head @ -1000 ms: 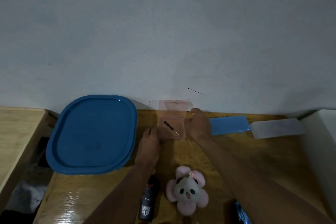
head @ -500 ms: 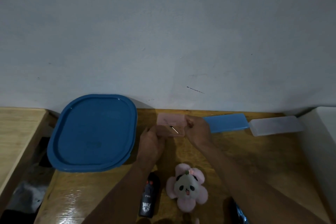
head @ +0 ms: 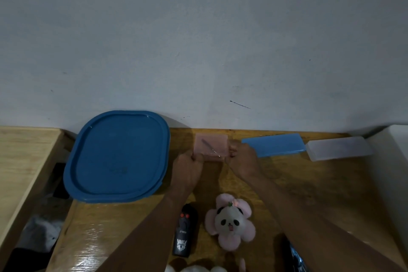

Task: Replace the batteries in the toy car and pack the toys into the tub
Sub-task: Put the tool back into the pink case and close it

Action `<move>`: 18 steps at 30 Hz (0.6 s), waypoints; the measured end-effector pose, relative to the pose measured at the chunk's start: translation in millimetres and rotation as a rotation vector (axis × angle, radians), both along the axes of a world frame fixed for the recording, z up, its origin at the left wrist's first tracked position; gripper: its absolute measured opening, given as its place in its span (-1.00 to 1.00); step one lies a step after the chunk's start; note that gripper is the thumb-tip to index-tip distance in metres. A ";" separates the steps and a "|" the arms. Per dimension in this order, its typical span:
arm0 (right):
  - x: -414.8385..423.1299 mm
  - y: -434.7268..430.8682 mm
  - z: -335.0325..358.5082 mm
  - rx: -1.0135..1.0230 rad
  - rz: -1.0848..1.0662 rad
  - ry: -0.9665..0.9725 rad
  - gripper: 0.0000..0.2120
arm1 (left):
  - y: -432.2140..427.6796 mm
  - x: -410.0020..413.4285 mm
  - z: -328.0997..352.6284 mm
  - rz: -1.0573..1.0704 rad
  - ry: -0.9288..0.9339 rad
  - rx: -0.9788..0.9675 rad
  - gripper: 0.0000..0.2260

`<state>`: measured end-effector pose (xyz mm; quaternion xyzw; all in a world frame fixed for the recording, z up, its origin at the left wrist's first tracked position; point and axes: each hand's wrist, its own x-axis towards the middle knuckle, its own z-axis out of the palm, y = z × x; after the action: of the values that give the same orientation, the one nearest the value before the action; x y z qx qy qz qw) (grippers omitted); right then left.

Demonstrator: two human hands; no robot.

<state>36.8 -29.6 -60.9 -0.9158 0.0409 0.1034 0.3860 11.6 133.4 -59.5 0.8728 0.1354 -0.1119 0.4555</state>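
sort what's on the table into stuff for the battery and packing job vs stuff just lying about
Job: pink case with screwdriver inside, gripped by left hand and right hand; black remote; panda plush; blue lid, probably the tub's.
Lying about, seemingly: blue case; clear case.

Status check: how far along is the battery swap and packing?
Early. Done: nothing visibly packed; the blue lid sits flat on the table. In hand: left hand and right hand grip the pink case holding a thin tool, likely a screwdriver. Left: the battery swap, then packing the panda plush and remote, both lying loose.
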 end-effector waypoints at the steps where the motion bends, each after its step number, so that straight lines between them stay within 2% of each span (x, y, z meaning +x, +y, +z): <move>1: 0.5 -0.2 -1.5 -0.013 0.008 -0.001 -0.65 | 0.1 0.8 -0.8 0.004 0.005 0.008 -0.74; 11: -0.4 2.2 -10.9 -0.126 0.020 -0.039 -0.73 | 1.0 3.6 -4.9 0.014 -0.035 0.026 -0.87; 18: 2.7 10.5 -9.5 -0.227 0.017 -0.064 -0.71 | -0.7 5.8 -9.3 0.043 -0.032 0.024 -0.86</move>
<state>39.5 -19.0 -70.4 -0.9567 0.0321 0.0719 0.2803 17.4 132.7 -68.8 0.8767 0.1482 -0.0866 0.4494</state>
